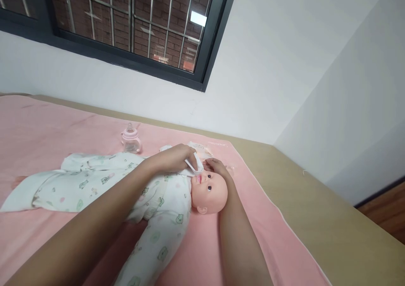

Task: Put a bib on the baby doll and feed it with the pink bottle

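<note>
A baby doll [209, 195] lies on its back, its bald head toward the right, dressed in white clothes [164, 197] with a small green print. My left hand [177, 157] reaches across the doll's chest and is closed on a white cloth or wipe [194, 164], held against the doll's mouth and chin. Around the crown and far side of the head curves my right hand [219, 167], its fingers resting by the far cheek. Most of the right palm is hidden behind the head.
On the pink sheet [101, 134] beyond the doll stands a baby bottle [130, 140] with a pink collar and handles. A clear plastic packet [202, 150] lies behind my hands. The wooden surface [294, 197] meets a white wall [247, 87] below a barred window [133, 24].
</note>
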### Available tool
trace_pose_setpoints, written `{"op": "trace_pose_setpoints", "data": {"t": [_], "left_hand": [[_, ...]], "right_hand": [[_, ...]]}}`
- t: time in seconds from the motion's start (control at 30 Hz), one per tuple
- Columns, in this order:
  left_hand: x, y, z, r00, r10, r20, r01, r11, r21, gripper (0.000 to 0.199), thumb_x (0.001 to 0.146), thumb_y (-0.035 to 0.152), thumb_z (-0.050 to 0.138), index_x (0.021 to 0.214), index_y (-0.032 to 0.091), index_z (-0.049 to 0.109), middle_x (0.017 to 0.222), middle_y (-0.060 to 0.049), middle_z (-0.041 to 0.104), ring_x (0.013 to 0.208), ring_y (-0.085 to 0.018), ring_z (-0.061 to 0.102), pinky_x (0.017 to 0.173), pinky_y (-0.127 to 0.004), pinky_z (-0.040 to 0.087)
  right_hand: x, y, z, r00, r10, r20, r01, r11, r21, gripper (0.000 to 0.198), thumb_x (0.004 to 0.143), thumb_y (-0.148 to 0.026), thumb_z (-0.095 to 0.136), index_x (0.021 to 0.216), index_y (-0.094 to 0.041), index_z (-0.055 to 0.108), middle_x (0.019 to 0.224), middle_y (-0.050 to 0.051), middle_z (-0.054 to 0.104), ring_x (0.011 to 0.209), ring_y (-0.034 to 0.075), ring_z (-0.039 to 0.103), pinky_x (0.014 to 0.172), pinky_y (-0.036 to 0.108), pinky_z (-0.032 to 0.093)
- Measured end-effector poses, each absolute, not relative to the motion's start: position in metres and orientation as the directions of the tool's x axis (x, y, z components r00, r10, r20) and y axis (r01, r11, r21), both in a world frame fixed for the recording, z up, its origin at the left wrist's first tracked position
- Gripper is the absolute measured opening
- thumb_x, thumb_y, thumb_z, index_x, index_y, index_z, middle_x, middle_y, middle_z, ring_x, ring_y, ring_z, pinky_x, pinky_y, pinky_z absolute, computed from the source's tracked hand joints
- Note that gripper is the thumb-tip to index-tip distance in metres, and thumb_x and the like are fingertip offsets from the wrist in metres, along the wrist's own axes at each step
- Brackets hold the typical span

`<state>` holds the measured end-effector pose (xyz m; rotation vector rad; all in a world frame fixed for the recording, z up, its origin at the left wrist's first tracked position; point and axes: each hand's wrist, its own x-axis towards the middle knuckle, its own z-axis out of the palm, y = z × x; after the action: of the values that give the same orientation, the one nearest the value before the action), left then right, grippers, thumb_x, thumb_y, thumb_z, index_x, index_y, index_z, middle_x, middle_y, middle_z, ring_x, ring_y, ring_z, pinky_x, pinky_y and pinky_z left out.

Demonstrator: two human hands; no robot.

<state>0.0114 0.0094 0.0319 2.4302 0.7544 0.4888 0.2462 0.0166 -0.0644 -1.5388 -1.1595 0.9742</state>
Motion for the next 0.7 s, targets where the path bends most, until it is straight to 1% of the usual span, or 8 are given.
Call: {"op": "trace_pose_setpoints", "data": {"t": [0.2,0.3,0.4,0.57,0.7], "left_hand": [[0.0108,0.0107,0.0308,0.785,0.598,0.161,0.406,-0.693,0.595,0.055,0.059,-0.012,0.042,0.082,0.020,0.080,0.099,-0.003,0.073,0.093,-0.019,0.067,0.077,-0.022,0.048],[0.0106,0.0102,0.0319,0.784,0.600,0.157,0.407,-0.688,0.601,0.055,0.060,-0.012,0.042,0.082,0.020,0.080,0.099,-0.003,0.073,0.092,-0.019,0.067,0.078,-0.022,0.048],[0.0104,0.0072,0.0354,0.788,0.600,0.138,0.404,-0.674,0.618,0.055,0.060,-0.012,0.042,0.083,0.019,0.080,0.100,-0.003,0.073,0.090,-0.019,0.067,0.076,-0.022,0.048],[0.0110,0.0031,0.0386,0.804,0.587,0.099,0.417,-0.674,0.610,0.057,0.059,-0.012,0.041,0.083,0.021,0.081,0.098,-0.001,0.072,0.089,-0.019,0.067,0.075,-0.021,0.047],[0.0109,0.0033,0.0374,0.818,0.572,0.064,0.406,-0.652,0.640,0.055,0.062,-0.013,0.044,0.084,0.021,0.081,0.099,-0.001,0.072,0.090,-0.018,0.067,0.078,-0.022,0.047]], "right_hand": [[0.2454,0.0171,-0.0640,0.265,0.958,-0.111,0.138,-0.151,-0.979,0.026,0.065,-0.043,0.073,0.077,-0.023,0.061,0.079,0.003,0.067,0.087,0.022,0.062,0.072,0.030,0.046],[0.2452,0.0154,-0.0653,0.283,0.953,-0.108,0.137,-0.152,-0.979,0.027,0.067,-0.046,0.072,0.077,-0.024,0.061,0.077,0.003,0.067,0.085,0.021,0.062,0.071,0.030,0.046],[0.2455,0.0161,-0.0663,0.291,0.952,-0.094,0.147,-0.142,-0.979,0.026,0.066,-0.044,0.074,0.076,-0.024,0.061,0.078,0.004,0.067,0.086,0.022,0.062,0.072,0.030,0.046],[0.2457,0.0225,-0.0661,0.255,0.955,-0.151,0.137,-0.190,-0.972,0.028,0.068,-0.046,0.069,0.072,-0.022,0.057,0.076,0.003,0.065,0.078,0.020,0.060,0.071,0.031,0.047],[0.2467,0.0224,-0.0629,0.254,0.955,-0.150,0.158,-0.194,-0.968,0.030,0.067,-0.047,0.071,0.075,-0.022,0.058,0.077,0.003,0.065,0.077,0.020,0.060,0.070,0.032,0.047]]}}
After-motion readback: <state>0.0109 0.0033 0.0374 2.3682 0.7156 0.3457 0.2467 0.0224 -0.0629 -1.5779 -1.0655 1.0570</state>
